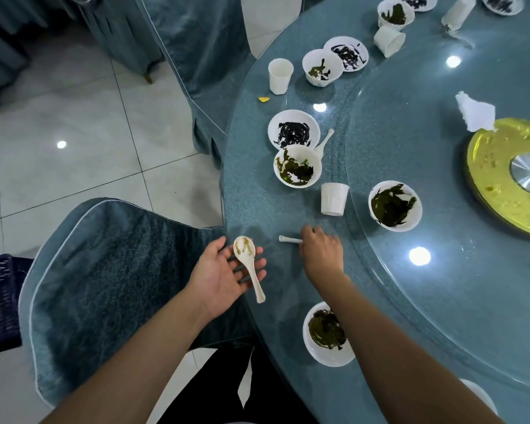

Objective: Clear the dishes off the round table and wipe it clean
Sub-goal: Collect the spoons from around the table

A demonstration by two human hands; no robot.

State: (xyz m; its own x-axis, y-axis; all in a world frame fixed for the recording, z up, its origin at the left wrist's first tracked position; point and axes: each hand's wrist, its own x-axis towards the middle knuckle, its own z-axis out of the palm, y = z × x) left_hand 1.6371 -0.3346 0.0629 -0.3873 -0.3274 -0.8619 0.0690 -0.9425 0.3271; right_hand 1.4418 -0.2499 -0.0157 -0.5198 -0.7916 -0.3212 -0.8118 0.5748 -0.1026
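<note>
Two spoons: one lies across the open left hand point(227, 270), the other point(289, 239) is gripped by right-hand point(322, 254) fingers on the desk point(257, 209)

White plastic bowls smeared with dark green residue point(297, 170) and black-streaked white saucers point(293, 130) sat scattered along the rim of the round blue-green speckled table point(251, 191), among small white plastic cups, one upright point(280, 76), one upside down point(334, 198) and others tipped on their sides point(389, 41). A soiled white plastic soup spoon point(248, 261) lay across upturned fingers at the table's edge, while a second white spoon's handle point(289, 239) poked out on the tabletop. A crumpled white napkin point(475, 112) rested by the yellow centre ring point(499, 175) of the glass turntable point(441, 286).
</note>
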